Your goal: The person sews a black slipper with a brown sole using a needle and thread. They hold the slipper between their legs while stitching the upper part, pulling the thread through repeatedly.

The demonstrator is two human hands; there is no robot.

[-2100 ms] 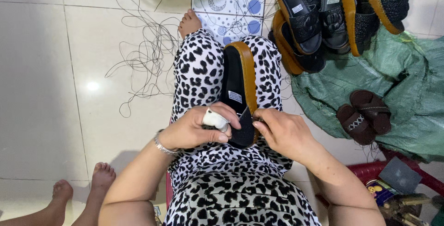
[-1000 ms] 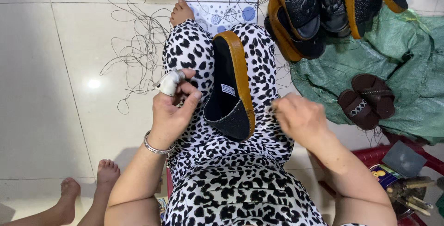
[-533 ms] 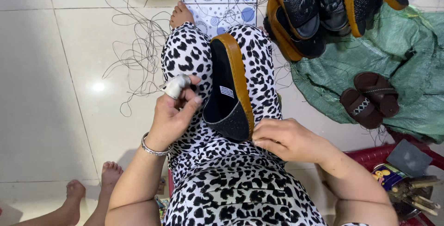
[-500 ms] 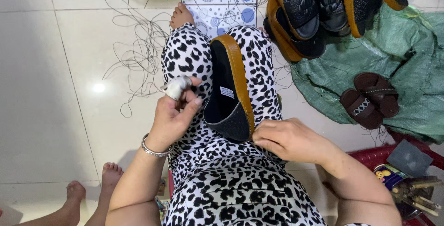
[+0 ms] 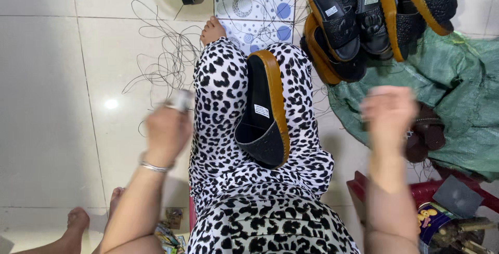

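A black sandal with a tan sole lies on its side on my lap, between my legs in leopard-print cloth. My left hand is out to the left of my lap, blurred, closed around a small white object. Out to the right of my lap, my right hand is raised and blurred, fingers curled, in front of brown sandals. I cannot tell whether it pinches anything. Neither hand touches the sandal.
A stack of black sandals with tan soles sits at the top right. A green sack lies on the right with brown sandals on it. Loose dark thread is strewn on the white tile floor. Another person's bare feet show at bottom left.
Both hands have moved apart from the sandal: the left swung out left with the white object, the right lifted away to the right. The sandal stays on my lap.
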